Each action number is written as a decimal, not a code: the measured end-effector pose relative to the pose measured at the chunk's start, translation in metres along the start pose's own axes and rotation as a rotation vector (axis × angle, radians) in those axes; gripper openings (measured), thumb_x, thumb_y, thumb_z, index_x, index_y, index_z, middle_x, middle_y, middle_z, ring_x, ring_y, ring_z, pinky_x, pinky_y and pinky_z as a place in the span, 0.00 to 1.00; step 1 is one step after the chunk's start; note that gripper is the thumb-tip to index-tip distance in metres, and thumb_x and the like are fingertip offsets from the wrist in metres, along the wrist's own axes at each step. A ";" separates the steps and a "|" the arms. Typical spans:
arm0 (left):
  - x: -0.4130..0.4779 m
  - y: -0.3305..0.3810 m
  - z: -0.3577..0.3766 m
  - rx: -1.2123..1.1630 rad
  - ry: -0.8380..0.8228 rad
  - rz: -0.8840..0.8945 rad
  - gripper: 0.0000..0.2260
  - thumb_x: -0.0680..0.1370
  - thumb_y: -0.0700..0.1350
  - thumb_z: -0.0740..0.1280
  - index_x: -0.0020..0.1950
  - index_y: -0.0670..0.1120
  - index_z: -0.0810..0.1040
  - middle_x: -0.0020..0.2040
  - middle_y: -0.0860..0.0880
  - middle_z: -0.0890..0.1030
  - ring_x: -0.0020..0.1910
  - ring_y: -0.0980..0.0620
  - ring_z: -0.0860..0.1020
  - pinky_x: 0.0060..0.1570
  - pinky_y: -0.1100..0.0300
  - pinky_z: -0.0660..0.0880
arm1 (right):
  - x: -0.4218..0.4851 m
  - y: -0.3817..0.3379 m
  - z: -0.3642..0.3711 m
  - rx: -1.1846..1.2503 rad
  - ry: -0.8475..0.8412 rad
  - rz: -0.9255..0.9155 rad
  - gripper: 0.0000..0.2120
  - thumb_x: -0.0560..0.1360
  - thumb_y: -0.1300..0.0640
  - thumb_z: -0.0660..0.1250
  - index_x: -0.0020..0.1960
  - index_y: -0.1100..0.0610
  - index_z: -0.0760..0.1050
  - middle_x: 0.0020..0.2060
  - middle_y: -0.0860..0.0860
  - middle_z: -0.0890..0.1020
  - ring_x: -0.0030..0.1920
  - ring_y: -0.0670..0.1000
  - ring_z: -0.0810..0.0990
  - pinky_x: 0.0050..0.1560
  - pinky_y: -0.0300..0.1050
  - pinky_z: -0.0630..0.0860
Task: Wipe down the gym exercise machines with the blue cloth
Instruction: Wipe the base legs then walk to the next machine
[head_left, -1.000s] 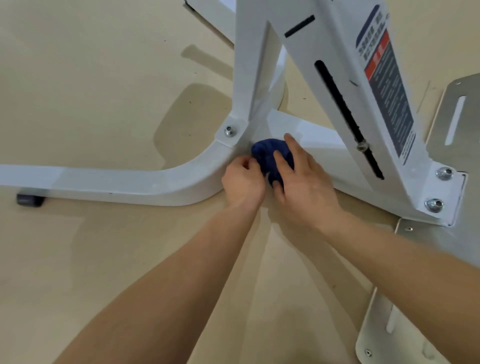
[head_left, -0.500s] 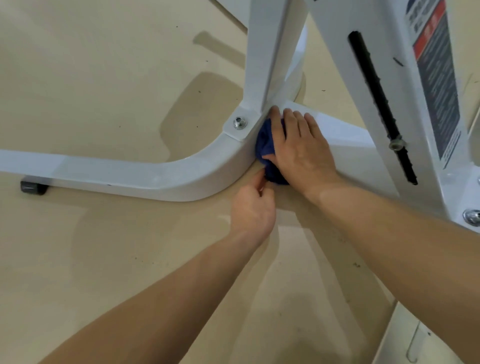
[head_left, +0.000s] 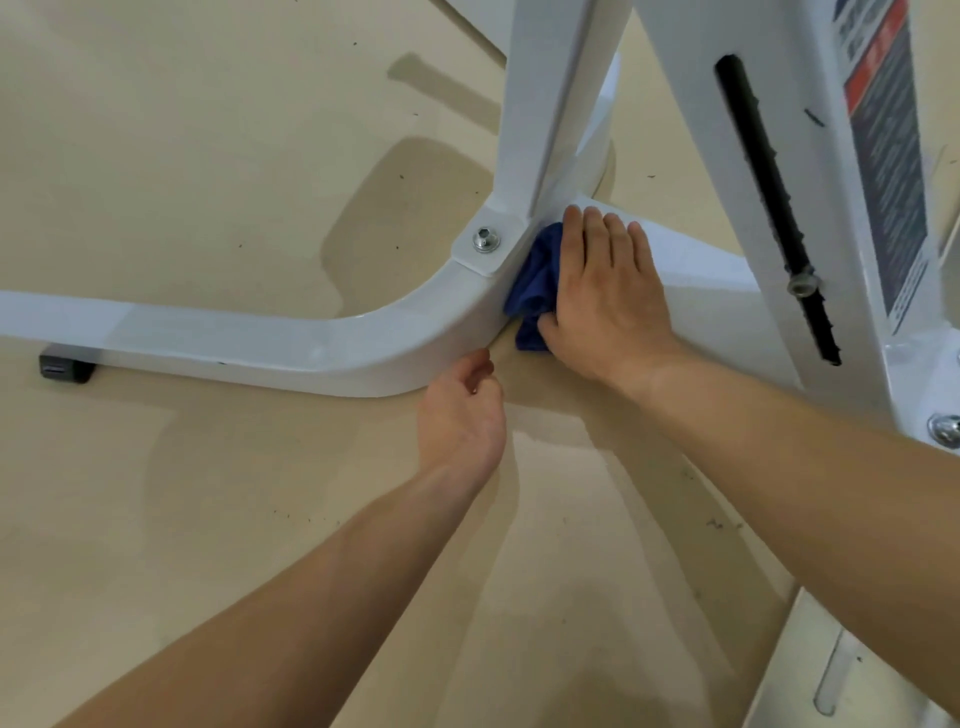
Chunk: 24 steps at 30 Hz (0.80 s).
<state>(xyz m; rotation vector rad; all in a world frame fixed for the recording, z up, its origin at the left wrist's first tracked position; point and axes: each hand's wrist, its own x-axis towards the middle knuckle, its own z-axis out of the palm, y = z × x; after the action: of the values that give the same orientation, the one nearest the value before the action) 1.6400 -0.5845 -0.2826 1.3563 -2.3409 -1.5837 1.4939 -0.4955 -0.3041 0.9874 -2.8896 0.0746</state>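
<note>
- Down in the corner where the upright post (head_left: 540, 104) meets the curved base rail (head_left: 260, 340), four straight fingers (head_left: 597, 236) of the right hand (head_left: 605, 296) lie flat, side by side, tips reaching the joint.
- Under them, the blue cloth (head_left: 535, 280) is bunched into a wad. It's pressed against the rail's inner face and the foot of the post, with only its left edge and a lower tail showing past the palm.
- Thumb lies along that lower tail: pressing, not clearly pinching.
- Left hand (head_left: 460, 410) hangs just below the rail's bend, fingers loosely curled, holding nothing. Whether its fingertips touch the rail, can't tell.
- On handling, my read: the cloth is soft, light and limp, so it will fold and creep under a flat palm. Take it by the loose tail near the thumb and it should follow the hand better around the joint.
- Painted metal looks glossy and rigid, likely slick, so firm pressure seems safe.
- Further out: a bolt (head_left: 485, 240) on the bracket just left of the cloth, a slotted mast (head_left: 815, 218) with a warning label (head_left: 883, 156) to the right, and a black rubber foot (head_left: 65, 366) far left on the beige floor (head_left: 208, 156).
</note>
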 end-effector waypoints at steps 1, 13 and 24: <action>-0.001 0.001 0.001 0.007 -0.010 0.008 0.21 0.75 0.44 0.59 0.67 0.52 0.76 0.61 0.55 0.81 0.58 0.54 0.80 0.62 0.51 0.76 | -0.001 -0.002 -0.001 0.014 0.014 0.016 0.44 0.71 0.42 0.57 0.78 0.67 0.51 0.74 0.67 0.62 0.74 0.68 0.61 0.76 0.64 0.55; -0.001 0.007 0.007 0.013 -0.035 0.040 0.23 0.74 0.42 0.59 0.69 0.51 0.75 0.62 0.56 0.81 0.59 0.56 0.80 0.63 0.52 0.76 | 0.009 -0.005 0.011 -0.067 0.062 -0.055 0.33 0.73 0.47 0.68 0.70 0.67 0.66 0.69 0.68 0.70 0.69 0.69 0.70 0.73 0.63 0.63; -0.009 0.004 0.002 0.149 -0.069 0.113 0.23 0.77 0.41 0.60 0.71 0.53 0.73 0.65 0.59 0.78 0.52 0.65 0.79 0.58 0.68 0.72 | -0.067 0.053 -0.003 -0.168 -0.054 -0.154 0.44 0.72 0.49 0.74 0.76 0.67 0.53 0.74 0.72 0.57 0.73 0.73 0.59 0.73 0.66 0.59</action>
<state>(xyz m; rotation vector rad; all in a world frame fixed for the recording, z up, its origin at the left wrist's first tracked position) 1.6423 -0.5767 -0.2763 1.1857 -2.5721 -1.4759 1.5143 -0.4128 -0.3082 1.1909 -2.7988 -0.2051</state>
